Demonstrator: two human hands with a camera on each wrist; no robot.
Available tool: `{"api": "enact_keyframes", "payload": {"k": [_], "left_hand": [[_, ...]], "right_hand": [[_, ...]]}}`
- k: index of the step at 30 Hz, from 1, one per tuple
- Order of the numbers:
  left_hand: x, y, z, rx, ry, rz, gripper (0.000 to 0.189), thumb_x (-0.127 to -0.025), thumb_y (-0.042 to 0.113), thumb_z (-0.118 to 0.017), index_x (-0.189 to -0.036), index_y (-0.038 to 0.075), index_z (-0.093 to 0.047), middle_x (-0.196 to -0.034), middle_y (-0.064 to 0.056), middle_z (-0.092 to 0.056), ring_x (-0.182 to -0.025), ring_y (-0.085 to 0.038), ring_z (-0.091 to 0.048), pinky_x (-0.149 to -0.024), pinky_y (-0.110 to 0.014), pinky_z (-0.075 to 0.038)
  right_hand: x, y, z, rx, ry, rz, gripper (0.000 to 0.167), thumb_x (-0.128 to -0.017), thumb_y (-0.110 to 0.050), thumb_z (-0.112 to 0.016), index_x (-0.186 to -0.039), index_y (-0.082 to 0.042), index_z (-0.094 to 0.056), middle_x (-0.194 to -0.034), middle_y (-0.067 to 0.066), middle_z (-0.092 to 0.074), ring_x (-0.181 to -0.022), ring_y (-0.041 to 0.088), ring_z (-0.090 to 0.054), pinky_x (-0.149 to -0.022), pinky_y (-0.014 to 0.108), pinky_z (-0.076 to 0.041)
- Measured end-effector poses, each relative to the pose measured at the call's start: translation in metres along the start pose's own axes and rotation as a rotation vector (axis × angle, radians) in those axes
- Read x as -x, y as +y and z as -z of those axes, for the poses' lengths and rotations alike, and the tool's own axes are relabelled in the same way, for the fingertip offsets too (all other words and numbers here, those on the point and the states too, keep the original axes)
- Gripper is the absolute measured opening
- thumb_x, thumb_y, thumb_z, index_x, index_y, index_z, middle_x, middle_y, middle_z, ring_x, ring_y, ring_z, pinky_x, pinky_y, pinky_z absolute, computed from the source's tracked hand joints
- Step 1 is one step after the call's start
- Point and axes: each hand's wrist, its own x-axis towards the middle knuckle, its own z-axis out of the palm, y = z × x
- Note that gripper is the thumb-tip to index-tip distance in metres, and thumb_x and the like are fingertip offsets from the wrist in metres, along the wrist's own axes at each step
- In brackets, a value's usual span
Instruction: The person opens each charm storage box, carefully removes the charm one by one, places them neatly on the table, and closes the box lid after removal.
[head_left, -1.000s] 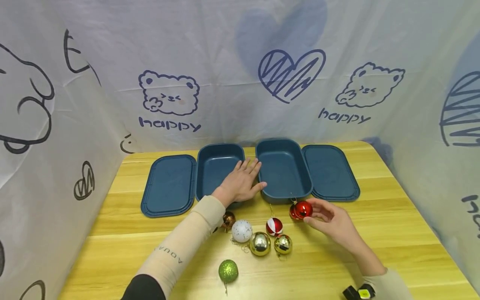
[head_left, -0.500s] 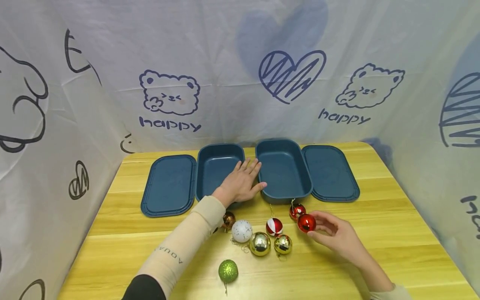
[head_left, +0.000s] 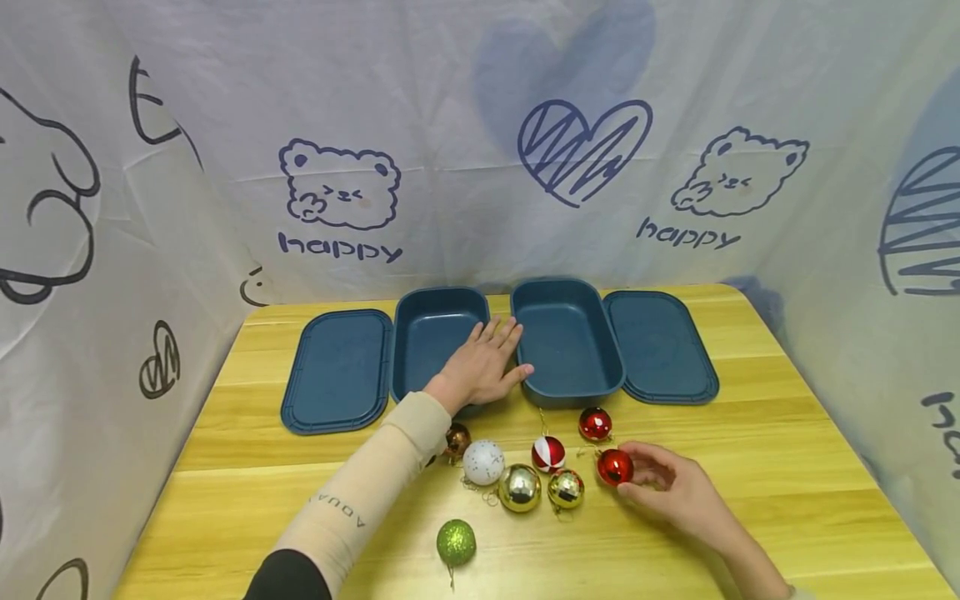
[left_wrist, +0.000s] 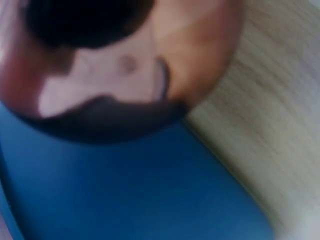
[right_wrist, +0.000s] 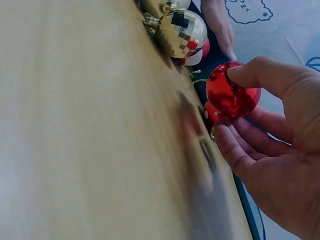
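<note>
My right hand (head_left: 671, 490) pinches a shiny red Christmas bauble (head_left: 614, 467) low over the table; in the right wrist view the thumb presses on top of the bauble (right_wrist: 233, 96). A second red bauble (head_left: 595, 424) lies just behind it, close to the right box. Nearby are a red-and-white bauble (head_left: 548, 454), a mirrored gold bauble (head_left: 566, 488) and a smooth gold bauble (head_left: 519, 488). Fingers spread and straight, my left hand (head_left: 482, 367) lies between the two blue boxes. A copper-brown bauble (left_wrist: 200, 55) looms blurred in the left wrist view.
The left box (head_left: 429, 354) and right box (head_left: 567, 346) stand side by side at the back. Their flat blue lids, left lid (head_left: 337, 375) and right lid (head_left: 663, 350), lie outside them. A white speckled bauble (head_left: 483, 462) and green glitter bauble (head_left: 456, 542) lie in front.
My right hand has drawn its red bauble toward me and slightly right, apart from the second red one, which has turned so its string no longer points up. My left hand has stayed put.
</note>
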Motion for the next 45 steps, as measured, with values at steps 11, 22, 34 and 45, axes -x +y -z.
{"api": "enact_keyframes", "payload": {"k": [11, 22, 34, 45], "left_hand": [[0.0017, 0.0004, 0.0028, 0.022, -0.021, 0.016, 0.081, -0.111, 0.061, -0.029, -0.170, 0.007, -0.017, -0.178, -0.014, -0.014, -0.165, -0.037, -0.010, -0.134, -0.053, -0.012], [0.0011, 0.0000, 0.0032, 0.006, -0.028, 0.006, 0.082, -0.111, 0.062, -0.027, -0.170, 0.007, -0.015, -0.178, -0.015, -0.013, -0.165, -0.039, -0.011, -0.134, -0.053, -0.014], [0.0015, 0.0002, 0.0026, 0.020, -0.027, 0.011, 0.081, -0.111, 0.062, -0.028, -0.170, 0.007, -0.016, -0.178, -0.015, -0.014, -0.165, -0.039, -0.011, -0.134, -0.054, -0.015], [0.0021, 0.0010, 0.0032, 0.020, -0.027, 0.013, 0.081, -0.111, 0.062, -0.028, -0.170, 0.007, -0.016, -0.178, -0.015, -0.014, -0.165, -0.039, -0.011, -0.134, -0.054, -0.016]], "right_hand": [[0.0018, 0.0052, -0.0023, 0.043, -0.012, -0.015, 0.054, -0.087, -0.004, -0.085, -0.136, 0.007, -0.065, -0.124, 0.025, -0.070, -0.093, 0.008, -0.072, -0.083, 0.020, -0.060], [0.0014, 0.0041, 0.0004, 0.052, -0.048, -0.043, 0.052, -0.089, -0.009, -0.085, -0.136, 0.005, -0.066, -0.130, 0.025, -0.068, -0.096, 0.008, -0.071, -0.083, 0.020, -0.060], [-0.0004, 0.0036, 0.0004, 0.101, -0.037, -0.033, 0.049, -0.088, -0.013, -0.087, -0.131, 0.004, -0.070, -0.120, 0.018, -0.072, -0.092, 0.004, -0.069, -0.080, 0.020, -0.060], [0.0007, 0.0028, 0.0006, 0.093, -0.028, -0.070, 0.054, -0.088, -0.013, -0.087, -0.135, 0.005, -0.066, -0.120, 0.017, -0.071, -0.094, 0.004, -0.069, -0.083, 0.021, -0.059]]}}
